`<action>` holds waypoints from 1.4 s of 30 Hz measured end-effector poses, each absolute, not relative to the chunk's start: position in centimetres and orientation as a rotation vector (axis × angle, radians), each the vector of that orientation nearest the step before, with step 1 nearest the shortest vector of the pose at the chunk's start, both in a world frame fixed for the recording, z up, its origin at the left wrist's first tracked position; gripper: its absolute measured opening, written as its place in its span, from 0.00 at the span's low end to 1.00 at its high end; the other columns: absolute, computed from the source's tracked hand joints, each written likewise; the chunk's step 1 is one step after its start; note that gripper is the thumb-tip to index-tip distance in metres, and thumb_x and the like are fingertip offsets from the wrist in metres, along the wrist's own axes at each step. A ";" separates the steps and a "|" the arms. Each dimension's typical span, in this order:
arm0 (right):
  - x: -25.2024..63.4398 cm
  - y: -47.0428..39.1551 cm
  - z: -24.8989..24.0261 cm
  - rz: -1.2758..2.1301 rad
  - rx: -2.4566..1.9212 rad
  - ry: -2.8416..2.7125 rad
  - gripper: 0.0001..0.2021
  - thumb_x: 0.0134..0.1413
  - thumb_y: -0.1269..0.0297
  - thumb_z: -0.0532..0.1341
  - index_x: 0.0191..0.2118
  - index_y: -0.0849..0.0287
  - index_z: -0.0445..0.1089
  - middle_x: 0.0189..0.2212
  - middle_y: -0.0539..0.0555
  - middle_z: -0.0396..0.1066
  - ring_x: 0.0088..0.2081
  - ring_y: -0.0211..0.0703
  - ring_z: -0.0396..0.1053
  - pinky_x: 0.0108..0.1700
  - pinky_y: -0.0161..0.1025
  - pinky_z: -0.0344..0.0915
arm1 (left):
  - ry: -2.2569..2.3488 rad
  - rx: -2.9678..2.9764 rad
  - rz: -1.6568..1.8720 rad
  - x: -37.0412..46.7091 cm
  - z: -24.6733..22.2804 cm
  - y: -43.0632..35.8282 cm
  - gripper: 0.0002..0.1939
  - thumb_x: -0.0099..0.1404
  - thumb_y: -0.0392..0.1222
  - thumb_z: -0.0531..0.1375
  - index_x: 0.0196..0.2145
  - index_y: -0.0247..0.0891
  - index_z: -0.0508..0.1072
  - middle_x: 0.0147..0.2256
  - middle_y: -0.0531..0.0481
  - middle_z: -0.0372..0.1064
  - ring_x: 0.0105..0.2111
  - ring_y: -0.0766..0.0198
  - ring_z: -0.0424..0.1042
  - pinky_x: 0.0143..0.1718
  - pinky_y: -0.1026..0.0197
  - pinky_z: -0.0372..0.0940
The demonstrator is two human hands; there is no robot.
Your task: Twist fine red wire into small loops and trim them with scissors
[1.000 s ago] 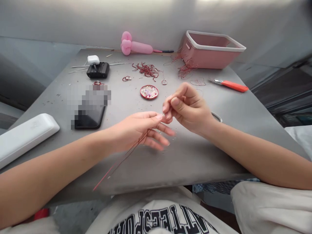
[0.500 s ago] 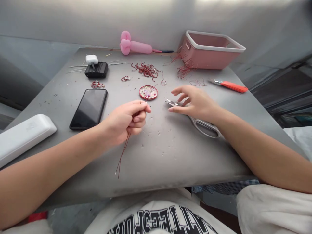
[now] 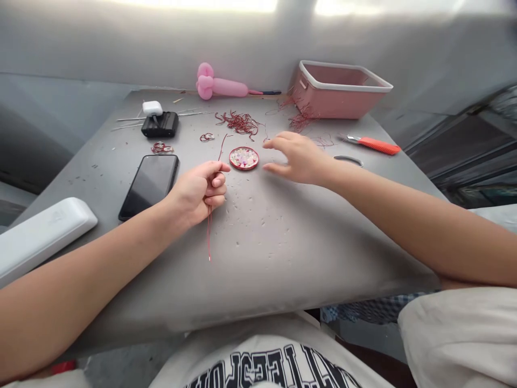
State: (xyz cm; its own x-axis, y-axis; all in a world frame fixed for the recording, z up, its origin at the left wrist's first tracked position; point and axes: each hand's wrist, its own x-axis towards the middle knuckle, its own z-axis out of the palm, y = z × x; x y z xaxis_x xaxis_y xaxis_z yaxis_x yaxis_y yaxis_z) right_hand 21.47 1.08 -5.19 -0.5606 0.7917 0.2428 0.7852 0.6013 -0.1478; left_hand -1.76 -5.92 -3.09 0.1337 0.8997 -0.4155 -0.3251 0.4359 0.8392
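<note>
My left hand (image 3: 202, 188) is closed in a pinch on a thin red cord (image 3: 209, 231). One end of the cord sticks up above my fingers, and strands hang below the fist. Just right of a small round dish of pale beads (image 3: 244, 158), my right hand (image 3: 297, 156) hovers with thumb and fingers apart, holding nothing. Behind the right wrist, a grey handle loop of the scissors (image 3: 349, 159) shows; the rest of them is hidden.
A phone (image 3: 149, 183) and a white case (image 3: 52, 231) lie left. Farther back are a black device (image 3: 160, 125), red cord pieces (image 3: 241, 124), a pink balloon (image 3: 226, 87) and a pink bin (image 3: 335, 99). An orange-handled cutter (image 3: 377, 144) lies right.
The scissors have moved back on the table, behind my right wrist. My right hand has shifted left toward the bead dish. My left hand moved slightly left, and a cord end now shows above it.
</note>
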 end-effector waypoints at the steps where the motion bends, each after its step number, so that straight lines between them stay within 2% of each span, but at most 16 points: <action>1: 20.0 1.4 -5.3 0.084 -1.256 -2.568 0.31 0.54 0.52 0.62 0.58 0.67 0.65 0.55 0.67 0.68 0.56 0.59 0.65 0.59 0.54 0.62 | 1.088 0.651 0.986 -1.8 -3.1 -5.9 0.09 0.65 0.31 0.53 0.28 0.33 0.67 0.15 0.59 0.51 0.12 0.77 0.46 0.11 0.72 0.42; 3: 17.3 2.1 -5.8 0.176 -1.256 -2.574 0.41 0.50 0.49 0.66 0.63 0.71 0.58 0.61 0.69 0.63 0.61 0.62 0.60 0.63 0.54 0.57 | 1.082 0.642 0.996 -1.9 -3.2 -5.8 0.09 0.66 0.31 0.52 0.28 0.32 0.67 0.15 0.59 0.51 0.12 0.77 0.46 0.11 0.73 0.42; 4: 16.3 2.4 -6.2 0.196 -1.265 -2.567 0.42 0.50 0.50 0.66 0.64 0.72 0.56 0.62 0.70 0.61 0.62 0.62 0.59 0.63 0.55 0.56 | 1.079 0.639 1.003 -1.9 -3.1 -5.8 0.09 0.66 0.31 0.52 0.28 0.33 0.67 0.15 0.59 0.52 0.12 0.77 0.47 0.11 0.73 0.42; 9: 15.4 1.0 -7.7 0.204 -1.168 -2.514 0.34 0.54 0.58 0.63 0.61 0.74 0.58 0.59 0.73 0.64 0.60 0.62 0.61 0.61 0.56 0.57 | 1.039 0.637 1.060 -2.3 -3.2 -5.3 0.09 0.65 0.31 0.52 0.27 0.34 0.66 0.15 0.59 0.52 0.12 0.76 0.47 0.11 0.72 0.43; 11: 16.5 -1.4 -8.1 0.194 -1.014 -2.518 0.33 0.53 0.55 0.63 0.59 0.72 0.60 0.56 0.72 0.66 0.57 0.62 0.63 0.59 0.57 0.60 | 1.030 0.638 1.081 -2.3 -3.5 -5.0 0.07 0.63 0.31 0.53 0.27 0.35 0.65 0.15 0.59 0.52 0.12 0.76 0.47 0.11 0.72 0.42; 13: 17.7 -4.1 -8.2 0.195 -0.859 -2.533 0.33 0.54 0.48 0.63 0.58 0.69 0.61 0.50 0.70 0.70 0.52 0.60 0.67 0.54 0.57 0.64 | 1.030 0.637 1.086 -2.3 -3.8 -4.7 0.07 0.63 0.30 0.53 0.27 0.35 0.65 0.15 0.59 0.53 0.11 0.76 0.47 0.11 0.72 0.42; 16: 19.4 -7.0 -7.7 0.229 -0.783 -2.551 0.36 0.51 0.42 0.64 0.57 0.66 0.63 0.50 0.69 0.68 0.50 0.59 0.66 0.53 0.56 0.65 | 1.038 0.658 1.079 -2.1 -4.3 -4.6 0.08 0.63 0.30 0.53 0.27 0.35 0.65 0.15 0.59 0.53 0.12 0.76 0.47 0.12 0.72 0.42; 17: 19.8 -7.5 -7.4 0.234 -0.743 -2.535 0.31 0.53 0.45 0.64 0.55 0.63 0.65 0.50 0.67 0.68 0.50 0.57 0.66 0.53 0.55 0.65 | 1.042 0.671 1.079 -2.0 -4.3 -4.5 0.08 0.64 0.31 0.52 0.27 0.35 0.65 0.15 0.59 0.53 0.12 0.76 0.47 0.12 0.72 0.42; 20: 20.8 -7.4 -6.6 0.265 -0.554 -2.478 0.10 0.58 0.61 0.61 0.44 0.55 0.71 0.47 0.60 0.69 0.48 0.50 0.65 0.52 0.52 0.64 | 1.068 0.691 1.078 -1.9 -4.4 -4.5 0.10 0.65 0.31 0.51 0.27 0.35 0.66 0.15 0.58 0.53 0.12 0.76 0.47 0.12 0.72 0.43; 21: 21.0 -7.2 -6.4 0.290 -0.501 -2.477 0.07 0.58 0.65 0.61 0.42 0.54 0.72 0.46 0.59 0.68 0.48 0.48 0.64 0.52 0.52 0.64 | 1.075 0.692 1.076 -1.9 -4.4 -4.5 0.10 0.66 0.31 0.51 0.27 0.35 0.66 0.15 0.58 0.53 0.12 0.76 0.47 0.12 0.72 0.43; 25: 21.0 -6.3 -6.6 0.391 -0.439 -2.538 0.05 0.57 0.68 0.62 0.38 0.55 0.75 0.48 0.59 0.67 0.50 0.48 0.62 0.55 0.52 0.62 | 1.084 0.704 1.074 -1.8 -4.4 -4.4 0.11 0.67 0.32 0.51 0.27 0.35 0.66 0.15 0.58 0.53 0.12 0.76 0.48 0.12 0.72 0.43; 31: 21.0 -6.1 -7.3 0.352 -0.657 -2.437 0.05 0.56 0.71 0.60 0.36 0.56 0.73 0.46 0.60 0.68 0.48 0.49 0.64 0.52 0.51 0.64 | 1.093 0.719 1.077 -1.7 -4.4 -4.4 0.12 0.68 0.31 0.50 0.27 0.34 0.66 0.15 0.58 0.53 0.13 0.76 0.47 0.13 0.71 0.42; 36: 20.7 -6.2 -6.7 0.428 -0.557 -2.513 0.03 0.58 0.67 0.61 0.34 0.55 0.73 0.47 0.58 0.68 0.49 0.49 0.63 0.53 0.52 0.63 | 1.098 0.719 1.074 -1.6 -4.4 -4.4 0.13 0.68 0.31 0.50 0.27 0.35 0.66 0.15 0.58 0.52 0.13 0.76 0.47 0.14 0.71 0.41; 42: 20.5 -6.2 -6.2 0.414 -0.561 -2.572 0.03 0.57 0.69 0.62 0.36 0.56 0.72 0.47 0.59 0.68 0.49 0.49 0.62 0.52 0.51 0.63 | 1.100 0.705 1.073 -1.5 -4.3 -4.5 0.13 0.68 0.32 0.50 0.26 0.35 0.67 0.15 0.58 0.53 0.12 0.76 0.47 0.13 0.71 0.41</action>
